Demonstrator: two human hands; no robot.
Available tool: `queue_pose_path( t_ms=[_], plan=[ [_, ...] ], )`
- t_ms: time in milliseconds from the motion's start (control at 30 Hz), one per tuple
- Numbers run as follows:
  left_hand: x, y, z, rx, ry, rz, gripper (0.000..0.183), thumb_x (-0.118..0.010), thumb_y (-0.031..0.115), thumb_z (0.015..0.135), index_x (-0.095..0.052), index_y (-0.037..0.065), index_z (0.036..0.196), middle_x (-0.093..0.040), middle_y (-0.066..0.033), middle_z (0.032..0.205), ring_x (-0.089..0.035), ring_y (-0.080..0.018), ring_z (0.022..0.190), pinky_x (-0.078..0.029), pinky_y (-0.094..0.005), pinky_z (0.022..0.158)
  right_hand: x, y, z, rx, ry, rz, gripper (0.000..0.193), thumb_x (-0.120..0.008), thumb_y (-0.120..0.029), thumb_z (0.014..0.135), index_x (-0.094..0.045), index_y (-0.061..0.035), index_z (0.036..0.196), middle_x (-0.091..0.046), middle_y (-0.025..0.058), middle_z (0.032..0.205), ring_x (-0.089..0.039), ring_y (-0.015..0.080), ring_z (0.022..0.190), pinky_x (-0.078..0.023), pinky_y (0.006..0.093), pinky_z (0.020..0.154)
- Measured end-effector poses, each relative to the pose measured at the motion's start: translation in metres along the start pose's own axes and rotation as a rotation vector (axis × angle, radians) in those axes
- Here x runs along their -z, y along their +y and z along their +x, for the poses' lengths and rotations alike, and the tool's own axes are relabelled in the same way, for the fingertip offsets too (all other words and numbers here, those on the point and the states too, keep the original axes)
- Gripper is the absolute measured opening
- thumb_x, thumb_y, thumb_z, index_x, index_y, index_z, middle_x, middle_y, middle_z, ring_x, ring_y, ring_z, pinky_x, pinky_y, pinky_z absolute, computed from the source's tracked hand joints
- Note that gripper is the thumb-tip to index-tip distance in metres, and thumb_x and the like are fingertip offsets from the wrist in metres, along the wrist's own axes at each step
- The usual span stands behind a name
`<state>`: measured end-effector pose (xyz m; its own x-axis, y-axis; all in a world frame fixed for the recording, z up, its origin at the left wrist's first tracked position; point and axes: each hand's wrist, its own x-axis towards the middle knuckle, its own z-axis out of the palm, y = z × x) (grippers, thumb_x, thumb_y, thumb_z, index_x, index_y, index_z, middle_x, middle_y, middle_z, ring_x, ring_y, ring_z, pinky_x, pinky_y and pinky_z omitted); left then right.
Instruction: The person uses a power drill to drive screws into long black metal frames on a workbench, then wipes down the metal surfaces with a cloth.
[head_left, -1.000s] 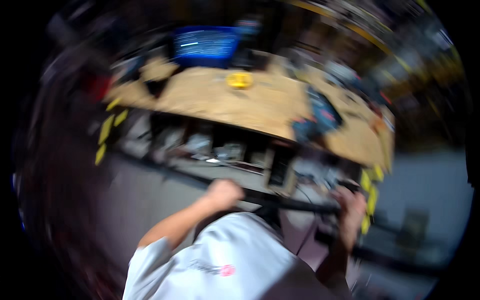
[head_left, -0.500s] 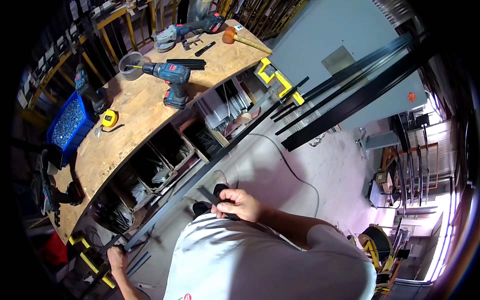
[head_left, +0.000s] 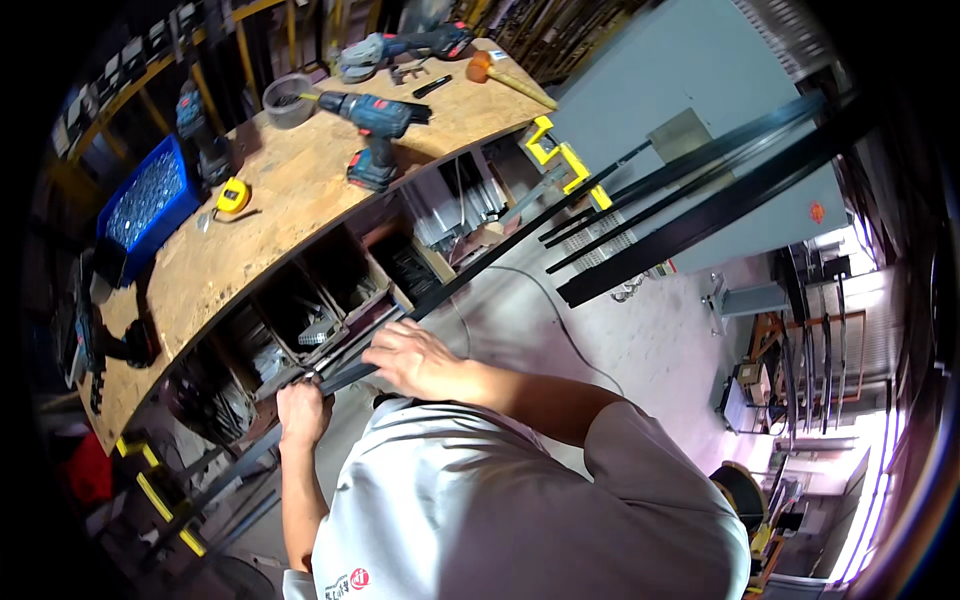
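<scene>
A long dark metal profile (head_left: 455, 290) slants along the front of the workbench (head_left: 270, 215). My left hand (head_left: 303, 410) is closed round it, and a small dark tip shows beside the thumb. Just to the right, my right hand (head_left: 415, 360) lies palm down over the same profile with its fingers bent. What sits under those fingers is hidden. On the bench are a cordless drill (head_left: 375, 120), a yellow tape measure (head_left: 233, 195) and a blue bin (head_left: 150, 205) of small metal screws.
Yellow brackets (head_left: 575, 170) stick out at the bench's right end. More dark profiles (head_left: 690, 210) extend at the upper right beside a grey cabinet (head_left: 650, 75). A mallet (head_left: 480, 68) and an angle grinder (head_left: 365, 55) lie at the back. A cable (head_left: 560, 320) crosses the floor.
My left hand has moved up and right along the profile. My right hand, which held a short dark piece near my shirt, has come forward onto the profile; that piece is now out of sight.
</scene>
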<state>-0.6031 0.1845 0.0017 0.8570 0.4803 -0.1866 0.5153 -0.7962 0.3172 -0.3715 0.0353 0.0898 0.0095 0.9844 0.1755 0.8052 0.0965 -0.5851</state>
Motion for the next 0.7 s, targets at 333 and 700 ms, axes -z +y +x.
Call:
queue_pose_path(
  t_ms=[333, 700],
  plan=[
    [0.02, -0.031, -0.042, 0.086, 0.032, -0.069, 0.035, -0.081, 0.039, 0.08, -0.07, 0.007, 0.087, -0.067, -0.0159, 0.074, -0.069, -0.0373, 0.074, -0.053, -0.049, 0.065, -0.018, 0.016, 0.013, 0.043, -0.03, -0.135, 0.03, -0.078, -0.005, 0.076, -0.074, -0.0045, 0.106, -0.065, 0.0132, 0.115, -0.059, 0.0335, 0.113, -0.046, 0.0458, 0.099],
    [0.01, -0.026, -0.044, 0.01, 0.22, -0.349, 0.031, -0.079, 0.028, 0.076, -0.069, 0.002, 0.088, -0.07, -0.0157, 0.084, -0.068, -0.0393, 0.086, -0.055, -0.049, 0.075, -0.042, 0.001, 0.039, 0.176, -0.161, -0.008, 0.031, -0.075, 0.005, 0.074, -0.067, 0.0026, 0.104, -0.065, 0.0182, 0.105, -0.06, 0.0398, 0.101, -0.049, 0.0463, 0.09]
  ],
)
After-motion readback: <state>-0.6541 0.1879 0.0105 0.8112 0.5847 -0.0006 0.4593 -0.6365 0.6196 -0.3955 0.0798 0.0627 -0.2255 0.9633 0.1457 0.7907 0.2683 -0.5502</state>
